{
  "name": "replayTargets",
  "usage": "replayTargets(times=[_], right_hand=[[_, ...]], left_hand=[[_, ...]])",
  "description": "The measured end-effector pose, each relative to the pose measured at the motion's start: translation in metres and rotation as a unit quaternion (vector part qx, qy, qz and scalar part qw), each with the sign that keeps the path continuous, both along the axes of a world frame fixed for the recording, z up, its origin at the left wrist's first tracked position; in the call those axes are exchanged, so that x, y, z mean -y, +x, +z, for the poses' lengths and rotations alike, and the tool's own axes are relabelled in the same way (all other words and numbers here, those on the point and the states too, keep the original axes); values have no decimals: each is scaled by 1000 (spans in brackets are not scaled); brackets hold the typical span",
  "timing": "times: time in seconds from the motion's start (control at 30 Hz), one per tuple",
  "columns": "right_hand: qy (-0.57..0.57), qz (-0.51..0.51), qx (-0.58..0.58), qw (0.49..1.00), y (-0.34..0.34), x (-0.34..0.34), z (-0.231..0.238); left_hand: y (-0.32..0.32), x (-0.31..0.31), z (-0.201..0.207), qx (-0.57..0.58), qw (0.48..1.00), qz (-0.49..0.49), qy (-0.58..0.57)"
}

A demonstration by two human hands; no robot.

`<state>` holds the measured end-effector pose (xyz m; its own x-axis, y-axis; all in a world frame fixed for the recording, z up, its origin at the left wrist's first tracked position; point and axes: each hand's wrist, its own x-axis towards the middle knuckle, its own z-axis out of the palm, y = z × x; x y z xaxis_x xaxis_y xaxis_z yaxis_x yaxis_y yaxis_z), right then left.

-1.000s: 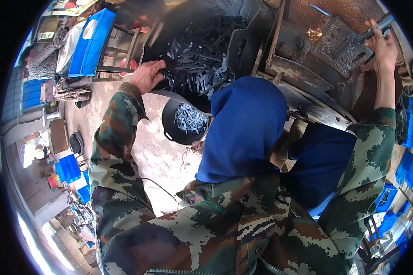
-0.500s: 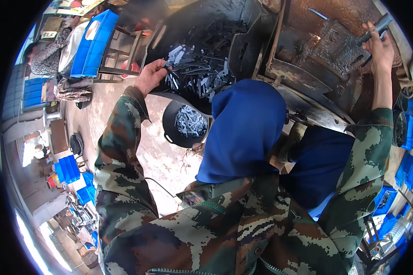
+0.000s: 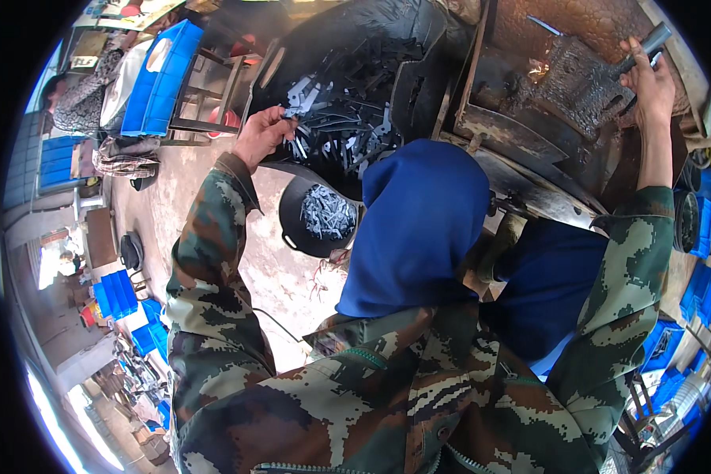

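Observation:
My left hand [image 3: 262,138] is closed, thumb and fingers pinched on a thin metal piece [image 3: 291,114] at the edge of a heap of flat metal strips [image 3: 336,120]. That heap lies in a large black container [image 3: 324,43]. At the upper right, my right hand [image 3: 650,87] is wrapped round a grey cylindrical handle [image 3: 656,38]. The handle slants over a wet, dark, grimy metal machine bed [image 3: 573,87]. Where the handle joins the machine is partly hidden by my fingers.
A black bucket [image 3: 289,225] of small grey metal pieces stands on the floor below the container. A blue bin [image 3: 162,79] sits by a stool frame [image 3: 227,103] at left. A pale blue-tipped rod [image 3: 545,25] lies on the machine. Another person [image 3: 87,99] is at far left.
My right hand and the handle have shifted very slightly left. My left hand has edged down a little and still pinches at the heap's edge.

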<state>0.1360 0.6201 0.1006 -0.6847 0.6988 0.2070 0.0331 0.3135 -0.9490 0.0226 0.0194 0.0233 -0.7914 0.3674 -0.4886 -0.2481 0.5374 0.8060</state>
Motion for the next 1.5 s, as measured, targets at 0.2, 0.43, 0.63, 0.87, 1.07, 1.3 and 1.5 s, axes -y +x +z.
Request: replayTargets(times=[0.2, 0.43, 0.63, 0.87, 1.07, 1.3, 1.5], right_hand=[[-2, -8, 7, 1000, -2, -6, -2], [-14, -6, -11, 1000, -1, -4, -1], [-13, -1, -1, 1000, -1, -1, -1], [-6, 3, 6, 1000, 0, 3, 5], [0, -13, 18, 1000, 4, 0, 2], [9, -6, 15, 1000, -2, 1, 2], [33, -14, 25, 999, -3, -5, 1]], left_hand=[[-5, 11, 48, -69, 995, 66, -3], [12, -6, 50, -88, 986, 95, 106], [17, -22, -14, -87, 994, -44, -38], [17, -25, -44, -121, 986, -74, -82], [29, -50, -38, -365, 874, -184, -263], [42, -71, -26, -402, 833, -241, -293], [42, -91, -27, -376, 844, -249, -290]])
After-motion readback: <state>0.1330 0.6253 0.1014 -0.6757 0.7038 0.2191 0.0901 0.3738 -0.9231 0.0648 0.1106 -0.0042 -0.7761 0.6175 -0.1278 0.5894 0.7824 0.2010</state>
